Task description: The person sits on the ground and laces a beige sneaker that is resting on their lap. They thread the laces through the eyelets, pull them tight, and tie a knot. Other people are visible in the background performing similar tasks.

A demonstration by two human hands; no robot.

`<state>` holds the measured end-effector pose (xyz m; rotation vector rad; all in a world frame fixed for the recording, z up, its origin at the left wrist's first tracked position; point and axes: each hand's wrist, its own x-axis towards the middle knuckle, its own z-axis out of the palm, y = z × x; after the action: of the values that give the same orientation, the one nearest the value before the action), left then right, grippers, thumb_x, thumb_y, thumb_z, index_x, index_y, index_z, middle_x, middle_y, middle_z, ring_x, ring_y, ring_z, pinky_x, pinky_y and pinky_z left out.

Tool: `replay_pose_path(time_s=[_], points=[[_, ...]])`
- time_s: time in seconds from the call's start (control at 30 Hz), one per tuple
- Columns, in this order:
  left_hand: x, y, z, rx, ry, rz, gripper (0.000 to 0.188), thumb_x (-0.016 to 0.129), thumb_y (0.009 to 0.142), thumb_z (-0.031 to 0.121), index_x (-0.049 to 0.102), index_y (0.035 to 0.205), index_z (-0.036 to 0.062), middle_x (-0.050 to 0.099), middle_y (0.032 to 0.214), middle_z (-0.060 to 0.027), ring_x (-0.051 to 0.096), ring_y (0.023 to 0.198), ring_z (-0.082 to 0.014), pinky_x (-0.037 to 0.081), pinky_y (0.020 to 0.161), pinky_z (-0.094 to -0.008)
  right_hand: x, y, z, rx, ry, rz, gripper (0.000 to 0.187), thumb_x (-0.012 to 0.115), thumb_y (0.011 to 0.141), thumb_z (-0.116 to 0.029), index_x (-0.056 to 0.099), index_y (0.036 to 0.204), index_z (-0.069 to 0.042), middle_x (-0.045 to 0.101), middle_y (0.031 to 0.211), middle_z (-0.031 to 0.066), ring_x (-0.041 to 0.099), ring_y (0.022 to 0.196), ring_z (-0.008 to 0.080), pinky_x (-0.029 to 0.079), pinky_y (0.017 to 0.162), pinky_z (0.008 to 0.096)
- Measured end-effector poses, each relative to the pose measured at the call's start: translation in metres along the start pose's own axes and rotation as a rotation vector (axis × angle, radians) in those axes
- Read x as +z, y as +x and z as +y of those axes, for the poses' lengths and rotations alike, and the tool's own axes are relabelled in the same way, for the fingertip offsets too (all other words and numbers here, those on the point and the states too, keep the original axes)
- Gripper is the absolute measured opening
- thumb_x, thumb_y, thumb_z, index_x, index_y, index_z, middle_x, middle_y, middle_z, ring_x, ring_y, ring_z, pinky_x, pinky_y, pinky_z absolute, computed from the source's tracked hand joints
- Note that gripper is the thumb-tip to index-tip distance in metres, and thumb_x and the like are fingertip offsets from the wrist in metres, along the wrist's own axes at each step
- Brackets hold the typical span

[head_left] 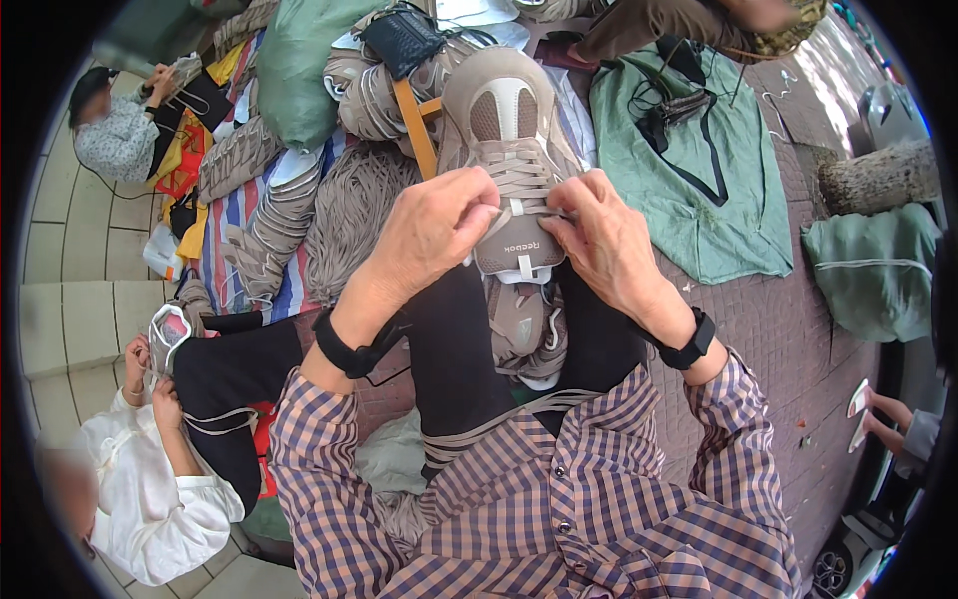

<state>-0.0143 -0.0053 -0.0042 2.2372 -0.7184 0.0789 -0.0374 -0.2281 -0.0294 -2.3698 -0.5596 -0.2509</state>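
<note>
My left hand [431, 232] and right hand [611, 245] pinch the lace [519, 182] narrowly; the shoe [511, 160] sits between them, toe outward. Uneven pulling could skew the lacing. Beyond my left hand: a green sack [307, 85] (contents concealed). Rightward: a tied green bundle [870, 285], contents also unseen.

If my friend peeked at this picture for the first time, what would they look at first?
Probably the big beige shoe in the upper middle, with the left hand and right hand pinching at its laces. Next might come the puffy green bag at the top, left of the shoe, and the green cloth spread on the ground to the right.
</note>
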Motion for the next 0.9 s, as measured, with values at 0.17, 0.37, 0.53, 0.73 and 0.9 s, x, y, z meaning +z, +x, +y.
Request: replay_pose_path(time_s=[0.17,0.37,0.53,0.73,0.9], points=[[0.003,0.009,-0.001,0.09,0.19,-0.03,0.006,0.059,0.084,0.006,0.057,0.087,0.0017,0.057,0.072,-0.0132,0.059,0.064,-0.0289,0.046,0.06,-0.038,0.004,0.005,-0.003,-0.106,-0.063,-0.003,0.015,0.063,0.085,-0.01,0.049,0.092,-0.006,0.053,0.089,0.0151,0.06,0.07,0.0372,0.046,0.06,0.0489],[0.018,0.017,0.015,-0.323,0.138,0.047,0.014,0.062,0.082,0.009,0.057,0.094,0.0046,0.055,0.065,-0.009,0.057,0.06,-0.025,0.044,0.058,-0.0371,-0.014,0.007,0.018,0.141,0.3,-0.225,0.011,0.061,0.088,-0.008,0.053,0.087,0.0,0.06,0.074,0.0096,0.062,0.064,0.0228,0.047,0.058,0.0353],[0.043,0.009,0.015,-0.109,0.145,0.337,0.022,0.066,0.08,0.005,0.057,0.101,0.0066,0.054,0.072,-0.0033,0.05,0.056,-0.0179,0.043,0.056,-0.033,-0.033,0.004,0.044,0.501,0.769,-0.52,0.021,0.059,0.092,-0.019,0.058,0.085,0.001,0.053,0.074,0.0016,0.055,0.067,0.0094,0.055,0.061,0.026],[0.034,-0.018,0.025,-0.171,0.253,0.305,0.016,0.073,0.078,0.011,0.062,0.088,0.0057,0.053,0.084,-0.0036,0.053,0.061,-0.0161,0.044,0.057,-0.0317,-0.038,0.003,0.042,0.484,0.847,-0.512,0.026,0.061,0.094,-0.026,0.06,0.092,-0.001,0.052,0.072,0.0002,0.052,0.065,0.0085,0.053,0.057,0.0255],[0.037,-0.017,0.011,-0.131,0.218,0.32,0.012,0.071,0.078,0.007,0.062,0.083,0.0027,0.054,0.084,-0.0057,0.057,0.066,-0.0202,0.045,0.061,-0.0318,-0.023,0.011,0.022,0.382,0.623,-0.478,0.029,0.062,0.093,-0.03,0.062,0.091,-0.001,0.052,0.068,-0.0012,0.051,0.063,0.0086,0.046,0.052,0.0266]])
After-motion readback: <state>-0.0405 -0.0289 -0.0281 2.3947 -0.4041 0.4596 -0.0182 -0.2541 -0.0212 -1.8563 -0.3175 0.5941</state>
